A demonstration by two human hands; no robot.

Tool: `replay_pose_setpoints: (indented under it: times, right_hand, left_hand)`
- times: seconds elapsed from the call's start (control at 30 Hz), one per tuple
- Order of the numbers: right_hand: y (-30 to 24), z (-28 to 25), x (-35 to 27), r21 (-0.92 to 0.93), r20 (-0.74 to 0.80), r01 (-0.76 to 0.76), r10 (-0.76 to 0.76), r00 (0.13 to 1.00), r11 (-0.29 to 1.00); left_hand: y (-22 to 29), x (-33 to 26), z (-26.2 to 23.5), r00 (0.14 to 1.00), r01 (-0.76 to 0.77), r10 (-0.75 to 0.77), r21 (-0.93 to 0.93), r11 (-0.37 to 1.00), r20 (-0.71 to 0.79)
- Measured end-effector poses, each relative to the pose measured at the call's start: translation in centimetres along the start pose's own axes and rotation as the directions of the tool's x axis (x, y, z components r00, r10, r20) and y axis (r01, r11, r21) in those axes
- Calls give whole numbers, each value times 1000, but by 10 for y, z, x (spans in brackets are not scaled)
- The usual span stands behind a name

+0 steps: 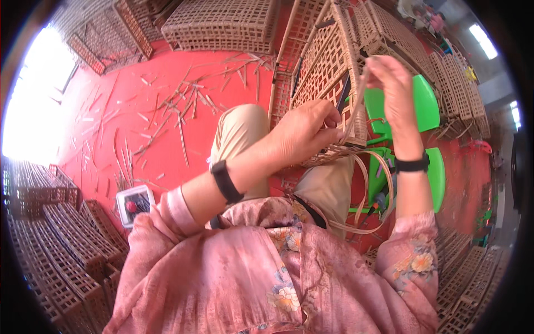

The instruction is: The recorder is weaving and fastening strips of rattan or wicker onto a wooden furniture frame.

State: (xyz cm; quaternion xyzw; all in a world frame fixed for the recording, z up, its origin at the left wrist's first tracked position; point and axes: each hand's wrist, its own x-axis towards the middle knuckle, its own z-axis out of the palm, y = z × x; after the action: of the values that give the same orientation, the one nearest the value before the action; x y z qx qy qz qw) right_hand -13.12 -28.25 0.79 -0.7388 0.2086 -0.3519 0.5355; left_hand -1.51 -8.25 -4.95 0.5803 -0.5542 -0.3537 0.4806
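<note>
A woven lattice basket (pixel 325 61) of pale cane leans against my knees, its corner pointing toward me. My left hand (pixel 303 133) grips the basket's lower corner, where a dark tool handle (pixel 343 94) sticks up beside the fingers. My right hand (pixel 392 89) is raised to the right of the basket and pinches a thin cane strip (pixel 356 111). The strip runs down from my fingers and loops below the corner (pixel 384 189). Both wrists wear black bands, and my sleeves are pink and flowered.
Finished lattice baskets are stacked at the lower left (pixel 61 234), along the top (pixel 222 22) and down the right side (pixel 461 94). Cane offcuts (pixel 183 106) litter the red floor. A small white box (pixel 133 203) lies by my left elbow. A green plastic stool (pixel 428 106) stands under my right arm.
</note>
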Motion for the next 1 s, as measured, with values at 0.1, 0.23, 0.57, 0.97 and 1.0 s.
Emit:
replay_pose_setpoints:
  times: [0.1,0.23,0.57,0.97,1.0]
  right_hand:
    - [26,7,17,-184,108,137,-118,987,973]
    - [40,25,24,-476,207,496,-455,866,726]
    - [-3,8,-25,-256,-45,325,-347,937,910]
    - [-34,49,-203,-208,-1,-220,224,975,953]
    - [-15,53,-205,-254,-6,-184,189,982,950]
  left_hand:
    - [1,-3,4,769,-478,629,548,686,-117]
    - [4,-7,-1,748,-511,660,689,515,61]
    - [25,3,1,928,-358,361,506,785,97]
    - [10,38,-19,931,10,-75,180,984,357]
    - [5,39,-21,919,62,-117,155,986,377]
